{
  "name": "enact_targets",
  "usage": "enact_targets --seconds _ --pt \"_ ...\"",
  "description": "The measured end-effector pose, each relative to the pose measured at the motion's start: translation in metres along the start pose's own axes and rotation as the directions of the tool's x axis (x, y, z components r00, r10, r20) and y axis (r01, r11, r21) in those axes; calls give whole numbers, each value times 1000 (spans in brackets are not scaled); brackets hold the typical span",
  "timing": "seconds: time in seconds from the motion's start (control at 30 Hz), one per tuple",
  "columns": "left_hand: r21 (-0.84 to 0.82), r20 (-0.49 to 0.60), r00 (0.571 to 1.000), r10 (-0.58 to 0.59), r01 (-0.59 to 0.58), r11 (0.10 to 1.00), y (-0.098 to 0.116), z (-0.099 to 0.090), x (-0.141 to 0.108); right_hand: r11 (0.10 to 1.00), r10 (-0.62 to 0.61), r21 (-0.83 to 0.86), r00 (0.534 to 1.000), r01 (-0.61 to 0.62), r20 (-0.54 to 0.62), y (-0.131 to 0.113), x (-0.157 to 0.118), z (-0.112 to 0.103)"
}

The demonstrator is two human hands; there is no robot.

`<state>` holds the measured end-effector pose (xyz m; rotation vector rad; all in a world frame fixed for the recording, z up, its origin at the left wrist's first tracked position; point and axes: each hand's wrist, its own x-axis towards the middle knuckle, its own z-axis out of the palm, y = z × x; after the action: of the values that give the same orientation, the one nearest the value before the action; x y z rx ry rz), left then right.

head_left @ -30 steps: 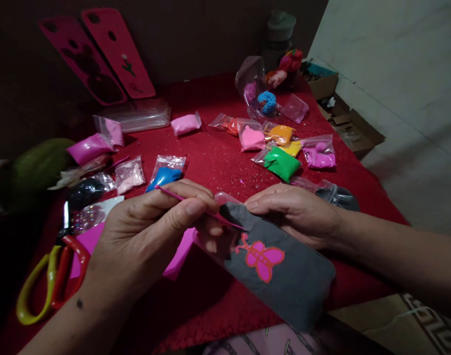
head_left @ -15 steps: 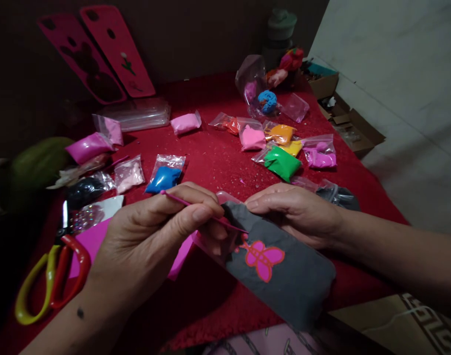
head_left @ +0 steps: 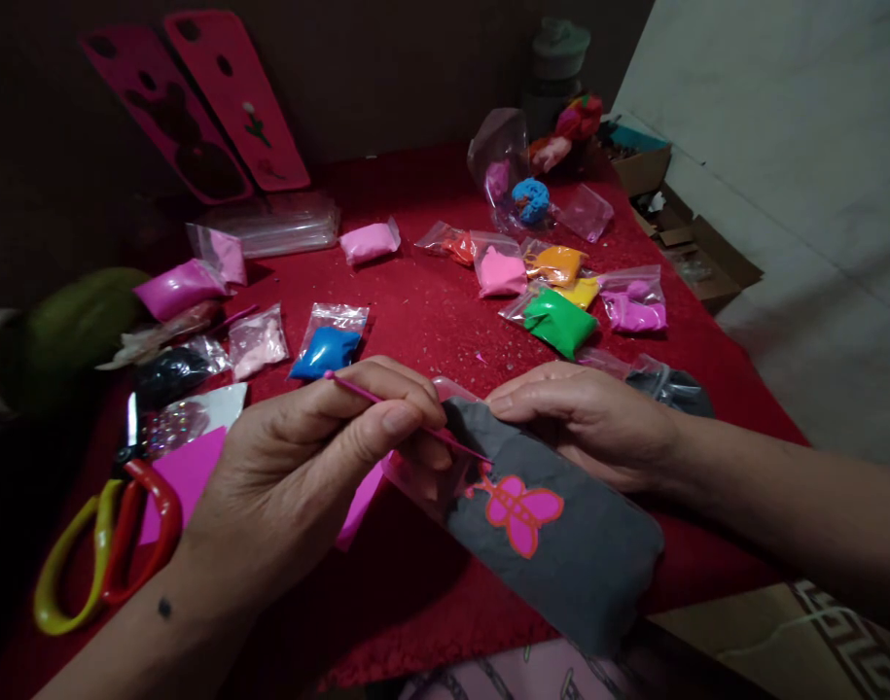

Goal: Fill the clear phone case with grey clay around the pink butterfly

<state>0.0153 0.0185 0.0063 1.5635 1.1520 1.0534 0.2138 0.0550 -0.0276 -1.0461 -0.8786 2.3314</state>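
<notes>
Pinched between the thumb and fingers of my left hand (head_left: pixel 305 457) is a thin pink modelling tool (head_left: pixel 463 446). Its tip meets, or hovers just over, the curled end of a butterfly's antenna; which of the two I cannot tell. The pink butterfly (head_left: pixel 522 533), outlined in orange-red, lies on a phone case (head_left: pixel 590 574) coated in dark grey clay. My right hand (head_left: pixel 576 418) grips this case along its far edge, thumb on top, and keeps it tilted above the table. Bare clear plastic shows at the case's left end, partly behind my left fingers.
Scissors (head_left: pixel 116 525) with red and yellow handles lie at the left by a pink sheet (head_left: pixel 186 476). Bags of coloured clay, including a blue one (head_left: pixel 328 350) and a green one (head_left: pixel 559 321), dot the red cloth (head_left: pixel 415 311). Two decorated pink cases (head_left: pixel 232 97) lean at the back.
The whole view has shifted slightly. The tool's tip remains by the antenna, perhaps a touch lower, and both hands keep nearly the same pose.
</notes>
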Motion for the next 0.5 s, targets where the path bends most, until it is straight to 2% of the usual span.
enact_targets --seconds 0.2,0.37,0.5 --pt "76 31 998 58 -60 995 1 -2 -1 1000 -15 -7 1000 15 4 1 0 0" --pt "168 -16 981 195 -190 967 -1 -7 -2 1000 4 7 1000 -4 1 0 -1 1" --pt "235 122 958 259 -281 930 -1 -9 -7 1000 7 17 1000 -7 -7 -1 0 1"
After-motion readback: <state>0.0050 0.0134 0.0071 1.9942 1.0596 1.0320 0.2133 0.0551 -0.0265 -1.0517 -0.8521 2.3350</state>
